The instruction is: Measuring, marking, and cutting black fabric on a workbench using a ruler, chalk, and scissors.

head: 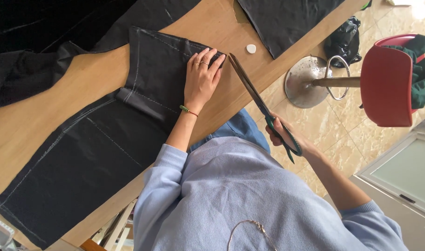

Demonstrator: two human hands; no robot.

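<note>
On the wooden table [105,79], my left hand [202,76] presses flat, fingers spread, on the folded black fabric [159,76]. Just right of that fabric, my right hand [287,135] clamps green-handled scissors [261,104], blade tips nearly touching its corner, near white tailor's chalk [251,49].

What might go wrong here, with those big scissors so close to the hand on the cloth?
The scissors point at the fingertips of the left hand pressing the black fabric; a slip might nick a finger. The right hand holds them beyond the table edge, so the cut may wander off the chalk lines.
</note>
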